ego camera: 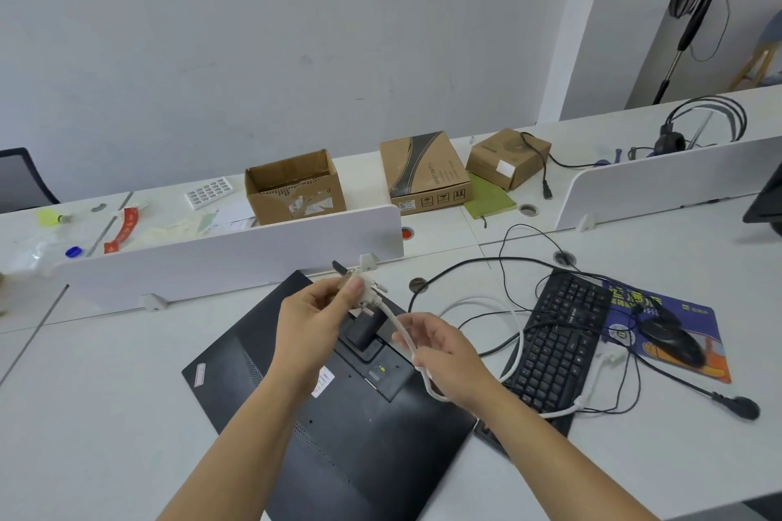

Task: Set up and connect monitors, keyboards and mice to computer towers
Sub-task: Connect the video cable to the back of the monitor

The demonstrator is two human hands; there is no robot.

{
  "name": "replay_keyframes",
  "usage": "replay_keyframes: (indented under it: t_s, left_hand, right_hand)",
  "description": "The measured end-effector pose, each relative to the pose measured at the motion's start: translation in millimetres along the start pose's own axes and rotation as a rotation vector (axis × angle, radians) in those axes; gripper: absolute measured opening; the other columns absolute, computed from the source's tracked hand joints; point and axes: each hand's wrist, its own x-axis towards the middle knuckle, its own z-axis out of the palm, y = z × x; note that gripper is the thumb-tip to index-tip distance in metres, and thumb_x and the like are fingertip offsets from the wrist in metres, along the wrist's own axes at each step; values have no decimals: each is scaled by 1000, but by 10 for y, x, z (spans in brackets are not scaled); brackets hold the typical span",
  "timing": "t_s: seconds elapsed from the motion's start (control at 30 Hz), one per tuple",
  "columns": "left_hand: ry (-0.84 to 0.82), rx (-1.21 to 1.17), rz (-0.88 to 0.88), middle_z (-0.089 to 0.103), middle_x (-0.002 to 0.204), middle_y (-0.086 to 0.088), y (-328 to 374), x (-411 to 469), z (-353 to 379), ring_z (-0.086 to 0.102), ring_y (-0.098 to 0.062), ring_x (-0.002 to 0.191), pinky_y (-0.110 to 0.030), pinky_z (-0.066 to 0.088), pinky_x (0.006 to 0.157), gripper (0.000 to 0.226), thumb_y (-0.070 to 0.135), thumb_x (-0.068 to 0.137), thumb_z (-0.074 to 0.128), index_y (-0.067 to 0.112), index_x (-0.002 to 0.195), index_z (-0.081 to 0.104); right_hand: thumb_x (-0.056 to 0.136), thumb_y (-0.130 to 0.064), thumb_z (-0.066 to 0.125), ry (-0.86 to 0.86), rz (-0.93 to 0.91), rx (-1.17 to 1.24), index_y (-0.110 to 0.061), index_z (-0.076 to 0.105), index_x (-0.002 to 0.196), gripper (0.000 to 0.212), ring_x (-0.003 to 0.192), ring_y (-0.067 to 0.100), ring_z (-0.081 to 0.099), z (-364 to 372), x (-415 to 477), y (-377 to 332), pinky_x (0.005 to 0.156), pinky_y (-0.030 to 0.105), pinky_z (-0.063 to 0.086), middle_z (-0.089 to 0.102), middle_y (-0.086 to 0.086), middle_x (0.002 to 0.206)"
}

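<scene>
Head view: white desk (106,393), pale wall (254,34); left hand (315,311) and right hand (440,355) each clamp the white cable (390,314).

monitor (359,436) screen hidden underneath, chair (21,178) cut by left edge

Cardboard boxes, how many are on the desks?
3, all on the far desk: an open box at left, a flat printed box in the middle, a small box at right. The dividers may hide more.
</scene>
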Motion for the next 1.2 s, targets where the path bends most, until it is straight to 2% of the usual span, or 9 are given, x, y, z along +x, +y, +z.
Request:
replay_keyframes:
  t_s: [0.17,0.23,0.37,0.47,0.63,0.73,0.87,1.07,1.2]
  left_hand:
    - [36,-151,-228,76,86,-6,-19,9,-54,65,-11,75,-26,50,71,24,32,91,69,10,88,79]
    - [33,-170,-257,76,84,-5,-43,17,-102,66,-10,72,-26,49,69,24,31,92,68,11,85,79]
    - [-33,-100,-266,75,88,-2,-167,21,-195,61,-14,82,-37,47,81,28,40,88,70,14,88,81]
    - [-81,-89,-259,73,88,-1,-259,16,-266,59,-13,82,-37,47,82,30,43,88,70,15,90,81]
    - [-156,-98,-310,75,92,-4,-449,92,-440,61,-12,84,-33,46,80,27,40,87,71,15,92,81]
    - [-169,-95,-386,71,81,1,-643,138,-556,57,-13,79,-33,44,75,28,38,86,73,11,93,80]
    - [-220,-87,-492,65,70,7,-880,193,-733,53,-12,70,-30,38,67,29,37,87,72,9,93,80]
    - [-302,4,-514,68,78,5,-1128,158,-884,55,-13,78,-29,41,71,23,35,90,70,17,80,79]
    - [-300,10,-540,66,71,8,-1253,124,-843,55,-12,76,-25,40,66,21,33,91,69,15,84,78]
  right_hand:
    - [92,-15,63,20,-24,109,-27,72,114,27,102,11,68,88,27,-237,95,23,50,75,-4,103]
    - [95,-23,65,36,-44,72,-27,73,113,19,92,10,69,157,35,-321,84,21,52,75,-1,100]
    - [98,-38,59,81,-8,167,-27,77,97,21,72,13,67,313,67,-486,65,20,52,73,0,86]
    - [96,-35,64,106,14,139,-23,77,93,18,66,13,65,401,102,-518,59,21,52,72,-1,78]
    - [95,-32,67,91,77,66,-18,77,97,17,70,17,72,529,136,-426,63,29,58,76,6,84]
    - [97,-32,64,124,153,43,-18,74,98,17,60,10,65,693,128,-335,55,23,52,72,1,80]
    - [87,-47,71,184,145,-190,-34,67,111,27,63,-3,60,884,103,-176,61,11,47,68,-5,82]
    - [77,-50,81,186,59,-491,-41,71,105,31,60,0,56,997,101,82,57,16,46,65,-18,77]
    - [80,-56,75,70,37,-704,-40,68,115,39,76,4,58,913,110,184,71,21,51,63,-16,87]
